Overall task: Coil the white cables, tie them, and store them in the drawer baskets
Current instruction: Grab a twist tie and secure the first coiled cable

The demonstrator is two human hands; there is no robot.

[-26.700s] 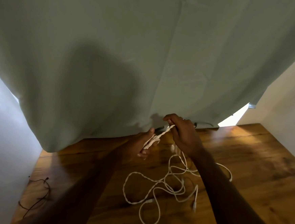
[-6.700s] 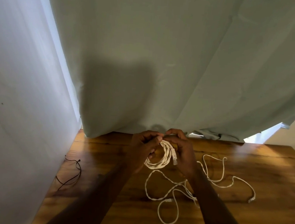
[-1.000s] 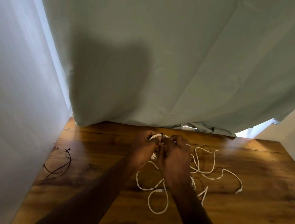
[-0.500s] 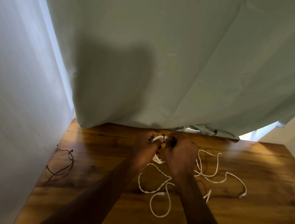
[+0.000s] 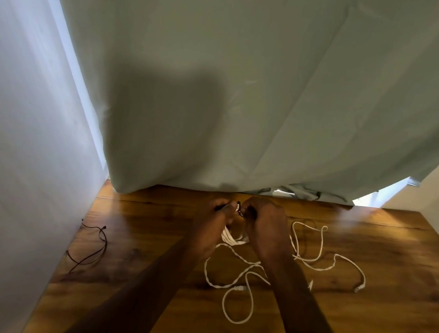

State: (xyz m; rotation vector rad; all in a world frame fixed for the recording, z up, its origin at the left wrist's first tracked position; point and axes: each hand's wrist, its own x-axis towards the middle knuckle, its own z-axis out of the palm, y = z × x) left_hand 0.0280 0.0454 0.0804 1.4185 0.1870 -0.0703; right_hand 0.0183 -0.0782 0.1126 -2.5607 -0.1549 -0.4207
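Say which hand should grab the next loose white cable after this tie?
Right, probably. The right hand is nearer the loose white cables; the left hand grips the coiled cable and black tie.

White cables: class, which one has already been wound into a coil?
The coiled cable held between the left hand and right hand; the other white cable sprawls in loose loops on the wooden table.

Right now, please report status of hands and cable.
Left hand and right hand pinch dark tie on coiled cable. Loose white cables on table. No drawer in view.
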